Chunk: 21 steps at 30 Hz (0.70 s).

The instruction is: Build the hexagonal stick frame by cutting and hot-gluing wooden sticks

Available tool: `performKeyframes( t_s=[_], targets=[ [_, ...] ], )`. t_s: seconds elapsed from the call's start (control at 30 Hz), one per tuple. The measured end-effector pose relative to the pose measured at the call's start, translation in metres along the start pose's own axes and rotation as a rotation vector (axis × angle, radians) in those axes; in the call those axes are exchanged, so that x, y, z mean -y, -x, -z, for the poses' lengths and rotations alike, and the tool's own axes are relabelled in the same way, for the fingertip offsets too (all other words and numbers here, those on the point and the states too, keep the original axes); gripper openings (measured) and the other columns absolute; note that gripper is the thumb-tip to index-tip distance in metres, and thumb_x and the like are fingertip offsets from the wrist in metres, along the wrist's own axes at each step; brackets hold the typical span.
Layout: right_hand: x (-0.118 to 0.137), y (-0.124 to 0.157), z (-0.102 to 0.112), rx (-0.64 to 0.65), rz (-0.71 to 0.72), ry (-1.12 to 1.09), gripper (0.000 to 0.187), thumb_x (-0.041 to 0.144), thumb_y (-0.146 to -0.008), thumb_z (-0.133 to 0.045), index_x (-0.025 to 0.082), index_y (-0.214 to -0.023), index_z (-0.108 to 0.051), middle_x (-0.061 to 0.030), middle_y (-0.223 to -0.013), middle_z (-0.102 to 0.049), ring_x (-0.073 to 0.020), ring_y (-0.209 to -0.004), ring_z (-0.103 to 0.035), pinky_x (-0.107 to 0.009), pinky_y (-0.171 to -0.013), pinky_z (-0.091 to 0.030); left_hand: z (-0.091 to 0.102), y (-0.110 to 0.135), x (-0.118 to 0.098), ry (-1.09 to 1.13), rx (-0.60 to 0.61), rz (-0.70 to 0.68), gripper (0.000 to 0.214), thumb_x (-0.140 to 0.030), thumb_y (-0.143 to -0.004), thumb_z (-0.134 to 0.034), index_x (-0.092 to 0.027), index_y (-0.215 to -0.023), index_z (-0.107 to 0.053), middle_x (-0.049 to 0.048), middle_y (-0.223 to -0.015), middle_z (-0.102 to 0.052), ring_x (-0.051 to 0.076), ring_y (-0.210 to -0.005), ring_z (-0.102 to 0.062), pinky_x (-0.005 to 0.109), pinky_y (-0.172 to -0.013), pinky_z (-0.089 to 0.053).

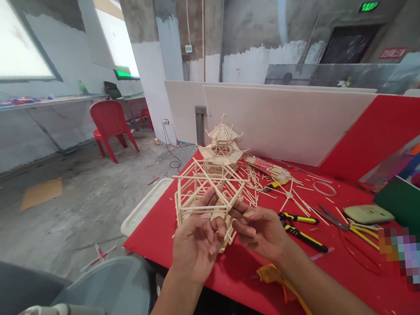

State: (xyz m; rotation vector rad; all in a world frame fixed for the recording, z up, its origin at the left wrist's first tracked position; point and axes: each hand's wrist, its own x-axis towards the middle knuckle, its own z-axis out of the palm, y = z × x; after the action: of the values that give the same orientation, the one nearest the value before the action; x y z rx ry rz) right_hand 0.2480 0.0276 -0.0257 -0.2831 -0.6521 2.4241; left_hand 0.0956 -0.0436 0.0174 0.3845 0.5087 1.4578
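Observation:
My left hand (197, 242) and my right hand (258, 229) are raised together over the near edge of a red table (242, 277). Between them they hold a framework of thin wooden sticks (201, 190), a lattice with several crossing struts. Fingers of both hands pinch its lower right part. Behind the frame stands a finished small pagoda of sticks (222, 144) on the table.
Loose sticks (294, 196), a bundle of sticks (270, 169), yellow-handled pliers (300, 228), scissors (344, 224), a yellow glue gun (275, 274) and a green board (417, 213) lie on the table. A white panel (284, 121) stands behind; a red chair (111, 124) stands on the floor at left.

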Motion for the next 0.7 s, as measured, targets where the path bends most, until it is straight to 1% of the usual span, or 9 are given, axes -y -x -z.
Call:
performKeyframes(
  t_s=[0.1,0.23,0.3,0.4,0.47,0.57,0.7],
  targets=[
    [-0.0008,0.0001,-0.0016,-0.007,0.001,-0.008,0.04,0.013,-0.064,-0.057,0.022,-0.103,-0.06,0.0051,-0.065,-0.044,-0.0051,-0.047,-0.025,-0.011,-0.035,-0.02,0.0003,-0.0004,-0.0002,0.001,0.003,0.0,0.073,-0.011,-0.073,-0.049,-0.019,-0.145,-0.038,0.0071,-0.082,-0.063,0.009,-0.05,-0.053,0.012,-0.032,-0.035],
    [-0.0013,-0.0003,-0.0031,0.002,0.007,-0.019,0.031,0.014,-0.065,-0.057,0.02,-0.094,-0.06,0.0047,-0.065,-0.043,-0.0049,-0.048,-0.027,-0.011,-0.036,-0.022,0.0009,-0.0004,0.0,0.009,-0.019,0.0,0.074,-0.011,-0.072,-0.05,-0.02,-0.145,-0.038,0.008,-0.086,-0.065,0.01,-0.051,-0.054,0.012,-0.031,-0.034],
    [-0.0022,-0.0002,-0.0032,0.004,0.011,-0.015,0.025,0.015,-0.065,-0.057,0.02,-0.089,-0.06,0.0046,-0.064,-0.042,-0.0049,-0.048,-0.028,-0.011,-0.037,-0.023,0.0013,-0.0002,0.0005,0.008,-0.032,0.0,0.074,-0.011,-0.072,-0.051,-0.018,-0.144,-0.039,0.0079,-0.081,-0.065,0.01,-0.05,-0.054,0.012,-0.032,-0.034],
    [-0.0044,0.001,-0.003,0.003,0.019,-0.004,0.019,0.015,-0.067,-0.057,0.019,-0.086,-0.059,0.0038,-0.066,-0.042,-0.005,-0.049,-0.029,-0.011,-0.038,-0.023,0.002,-0.0001,0.002,0.009,-0.018,0.005,0.072,-0.014,-0.071,-0.052,-0.013,-0.142,-0.041,0.006,-0.068,-0.063,0.01,-0.047,-0.052,0.012,-0.032,-0.033],
    [-0.0055,0.0025,-0.0026,-0.006,0.027,0.005,0.023,0.016,-0.067,-0.057,0.02,-0.089,-0.06,0.003,-0.07,-0.046,-0.005,-0.05,-0.028,-0.012,-0.039,-0.024,0.0026,-0.0002,0.0032,0.023,-0.008,0.011,0.071,-0.015,-0.07,-0.054,-0.011,-0.141,-0.043,0.0042,-0.062,-0.061,0.011,-0.048,-0.052,0.012,-0.032,-0.032],
    [-0.0057,0.0046,-0.002,-0.032,0.026,0.024,0.03,0.016,-0.067,-0.057,0.022,-0.096,-0.061,0.0029,-0.072,-0.047,-0.0056,-0.049,-0.027,-0.013,-0.039,-0.026,0.0037,-0.0004,0.0045,0.054,0.005,0.015,0.071,-0.014,-0.069,-0.054,-0.01,-0.139,-0.045,0.0024,-0.057,-0.057,0.012,-0.05,-0.055,0.012,-0.032,-0.03],
    [-0.0049,0.0056,-0.0023,-0.034,0.038,0.032,0.03,0.016,-0.068,-0.057,0.023,-0.097,-0.06,0.0031,-0.071,-0.049,-0.0058,-0.049,-0.028,-0.013,-0.04,-0.028,0.0043,0.0,0.0047,0.066,0.034,0.008,0.069,-0.015,-0.07,-0.052,-0.009,-0.139,-0.045,0.004,-0.061,-0.06,0.012,-0.049,-0.055,0.013,-0.033,-0.031]
  ],
)
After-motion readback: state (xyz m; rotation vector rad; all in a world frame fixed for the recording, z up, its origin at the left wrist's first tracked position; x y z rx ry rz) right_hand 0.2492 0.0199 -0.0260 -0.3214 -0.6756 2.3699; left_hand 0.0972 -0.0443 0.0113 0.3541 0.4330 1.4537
